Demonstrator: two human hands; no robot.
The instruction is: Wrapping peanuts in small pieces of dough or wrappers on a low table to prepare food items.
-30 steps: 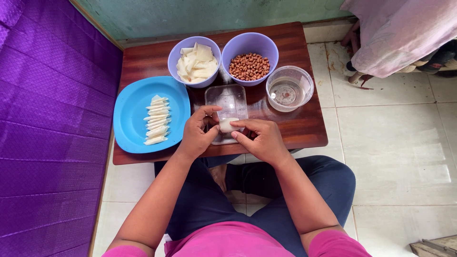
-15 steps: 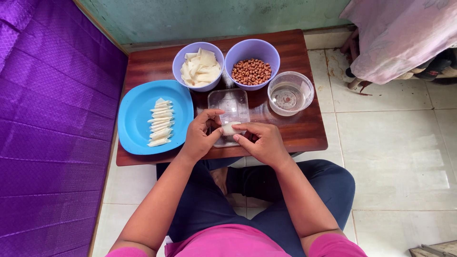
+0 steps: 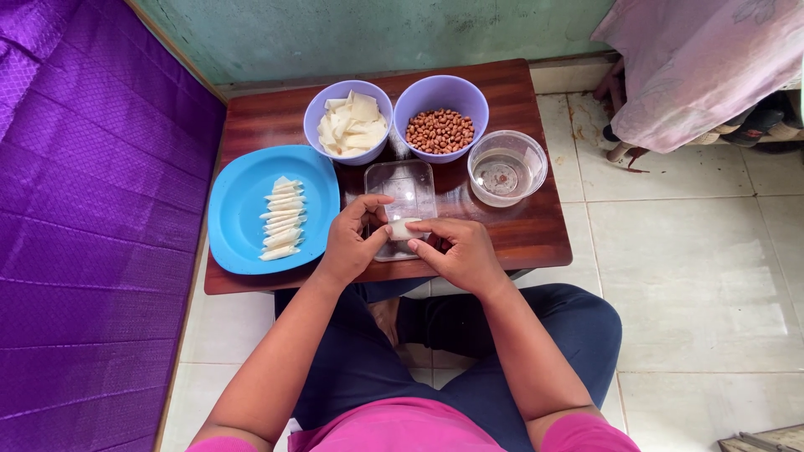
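Both hands over front edge of low dark-brown wooden table [image 3: 519,226], pinching same small pale rolled dough wrapper [image 3: 404,228] above clear flat rectangular plastic tray [image 3: 409,186]. Left hand [image 3: 352,243] curled, thumb + fingers closed on wrapper's left end; right hand [image 3: 459,251] closed on right end, fingertips narrow. Left of tray: round blue plastic plate [image 3: 239,209] w/ row of finished pale rolls [image 3: 282,219]. Behind tray: lilac plastic bowl of cut white wrapper sheets [image 3: 347,121], lilac plastic bowl of red-brown peanuts [image 3: 440,130]. Right: clear round bowl of water [image 3: 506,172], close to right wrist. Risks, judged: too hard a pinch could tear thin wrapper or pop filling out; loose seal could unroll it; wide right elbow swing could tip water bowl, wetting table + tray. Filling inside roll not visible.
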